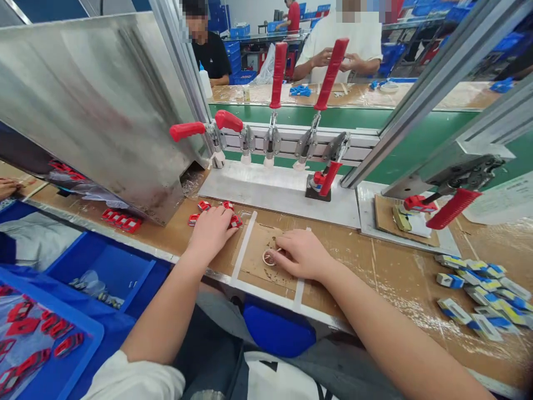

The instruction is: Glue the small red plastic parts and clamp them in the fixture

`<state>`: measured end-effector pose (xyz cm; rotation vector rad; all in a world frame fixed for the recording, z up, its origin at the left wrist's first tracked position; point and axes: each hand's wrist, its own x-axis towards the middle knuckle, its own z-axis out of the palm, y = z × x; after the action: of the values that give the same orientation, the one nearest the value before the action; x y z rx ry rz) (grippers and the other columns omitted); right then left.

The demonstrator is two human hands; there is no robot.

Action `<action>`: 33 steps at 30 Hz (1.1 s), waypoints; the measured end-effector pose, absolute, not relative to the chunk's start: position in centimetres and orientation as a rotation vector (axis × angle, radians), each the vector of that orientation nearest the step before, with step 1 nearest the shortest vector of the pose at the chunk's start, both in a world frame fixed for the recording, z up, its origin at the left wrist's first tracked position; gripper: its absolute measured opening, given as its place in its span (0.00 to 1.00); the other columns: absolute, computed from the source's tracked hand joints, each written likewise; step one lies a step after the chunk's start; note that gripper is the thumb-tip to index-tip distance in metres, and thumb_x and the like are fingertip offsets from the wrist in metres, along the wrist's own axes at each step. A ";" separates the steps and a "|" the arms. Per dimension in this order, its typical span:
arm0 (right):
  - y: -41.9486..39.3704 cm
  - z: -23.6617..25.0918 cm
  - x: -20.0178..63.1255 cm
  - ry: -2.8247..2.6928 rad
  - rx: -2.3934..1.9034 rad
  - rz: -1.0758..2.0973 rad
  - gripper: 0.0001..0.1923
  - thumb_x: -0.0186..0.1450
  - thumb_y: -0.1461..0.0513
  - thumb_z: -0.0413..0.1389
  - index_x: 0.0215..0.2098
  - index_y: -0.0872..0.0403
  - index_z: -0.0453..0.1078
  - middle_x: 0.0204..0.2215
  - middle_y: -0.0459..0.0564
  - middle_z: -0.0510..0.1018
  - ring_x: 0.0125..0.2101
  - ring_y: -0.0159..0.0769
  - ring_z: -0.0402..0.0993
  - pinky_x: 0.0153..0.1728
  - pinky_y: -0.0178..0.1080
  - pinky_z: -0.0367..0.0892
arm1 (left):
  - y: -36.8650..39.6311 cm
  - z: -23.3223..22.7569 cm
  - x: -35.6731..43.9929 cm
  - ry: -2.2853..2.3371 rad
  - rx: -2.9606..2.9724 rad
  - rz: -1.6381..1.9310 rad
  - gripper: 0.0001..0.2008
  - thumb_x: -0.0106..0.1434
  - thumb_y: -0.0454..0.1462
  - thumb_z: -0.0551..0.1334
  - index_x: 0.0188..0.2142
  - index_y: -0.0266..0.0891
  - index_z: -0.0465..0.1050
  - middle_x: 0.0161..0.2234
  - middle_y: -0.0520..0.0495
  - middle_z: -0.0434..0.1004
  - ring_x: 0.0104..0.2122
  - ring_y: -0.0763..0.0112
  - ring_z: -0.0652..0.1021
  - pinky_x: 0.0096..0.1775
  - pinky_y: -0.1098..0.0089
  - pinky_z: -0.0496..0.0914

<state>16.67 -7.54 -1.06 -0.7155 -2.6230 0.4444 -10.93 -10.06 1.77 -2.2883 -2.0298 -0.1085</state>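
My left hand (211,230) lies over a small group of red toy cars (204,205) on the bench, its fingers spread and touching them. Its palm side is hidden, so a car under the fingers could go unseen. My right hand (303,253) is beside a small round white-rimmed dish (270,257) on a stained cardboard sheet (260,272). Its thumb and fingers are closed over the dish's right side. A thin pale bit shows at the fingertips, too small to name.
Red-handled toggle clamps (278,78) line a metal frame behind my hands. One clamp (331,178) presses a red piece. Another clamp (453,208) stands right. Grey, blue and yellow parts (483,294) lie far right. A blue bin (89,344) holds red cars. People sit opposite.
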 end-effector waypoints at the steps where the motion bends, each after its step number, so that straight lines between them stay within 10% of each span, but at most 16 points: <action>1: -7.5 -1.2 16.6 -2.648 -0.692 0.437 0.19 0.75 0.56 0.51 0.26 0.51 0.64 0.24 0.47 0.75 0.26 0.36 0.66 0.32 0.42 0.54 | -9.9 2.1 -10.1 -2.051 -2.307 -0.165 0.08 0.66 0.41 0.68 0.43 0.42 0.74 0.44 0.38 0.81 0.46 0.47 0.79 0.45 0.58 0.71; 15: -7.3 -1.4 18.2 -2.263 -0.739 0.862 0.22 0.72 0.57 0.53 0.21 0.51 0.56 0.16 0.40 0.61 0.20 0.29 0.54 0.26 0.36 0.50 | -1.7 0.0 0.4 -1.843 -3.136 -1.567 0.18 0.61 0.38 0.71 0.50 0.38 0.78 0.47 0.44 0.80 0.39 0.69 0.81 0.43 0.68 0.76; 21: -5.1 -1.6 20.2 -1.618 -0.985 0.940 0.23 0.68 0.54 0.55 0.19 0.51 0.54 0.17 0.40 0.56 0.21 0.29 0.51 0.25 0.36 0.51 | -2.1 -1.0 -0.8 -2.097 -3.310 -1.371 0.19 0.60 0.40 0.71 0.50 0.42 0.75 0.30 0.54 0.79 0.24 0.75 0.74 0.27 0.74 0.65; 33: -2.5 -2.4 20.6 -1.464 -1.273 0.869 0.20 0.63 0.51 0.54 0.20 0.50 0.54 0.18 0.40 0.54 0.22 0.30 0.51 0.26 0.37 0.49 | -1.6 -1.4 -0.4 -2.137 -3.330 -1.002 0.17 0.60 0.41 0.71 0.48 0.43 0.74 0.38 0.49 0.86 0.36 0.67 0.81 0.38 0.69 0.70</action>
<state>20.64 -2.54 -2.37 -1.2734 -1.4638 0.8693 -0.42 -1.60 -1.37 -3.3301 -2.1370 -1.0022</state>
